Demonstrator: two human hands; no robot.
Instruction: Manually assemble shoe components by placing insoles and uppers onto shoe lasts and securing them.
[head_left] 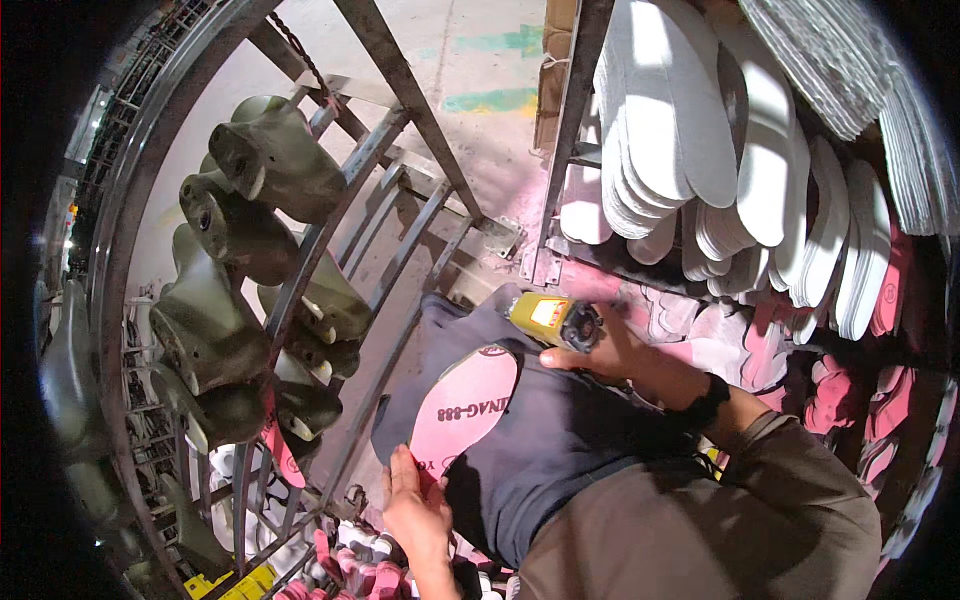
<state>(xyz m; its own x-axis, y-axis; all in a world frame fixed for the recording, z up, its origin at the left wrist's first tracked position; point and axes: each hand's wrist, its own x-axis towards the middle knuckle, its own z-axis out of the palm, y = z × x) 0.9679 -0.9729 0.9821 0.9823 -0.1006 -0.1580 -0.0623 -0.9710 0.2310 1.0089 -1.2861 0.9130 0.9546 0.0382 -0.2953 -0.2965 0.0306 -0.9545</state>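
A flat pink insole (pixel 465 402) with dark printing lies over the dark cloth (pixel 560 430) on my lap. Its lower, narrower end is pinched by my left hand (pixel 415 505), thumb and fingers closed on it. To the right of the insole's broad end, my right hand (pixel 618 352) grips a yellow-and-black tool (pixel 548 318) that looks like a staple gun. The tool is apart from the insole, and its handle is mostly covered by my fingers. A black band (pixel 705 405) circles my right wrist.
Dark green shoe lasts (pixel 285 165) hang on a metal rack (pixel 385 140) at my left. White insoles (pixel 680 110) stand in stacks at upper right, with pink ones (pixel 835 395) below. More pink and white pieces (pixel 350 565) lie at lower left, beside something yellow (pixel 240 585).
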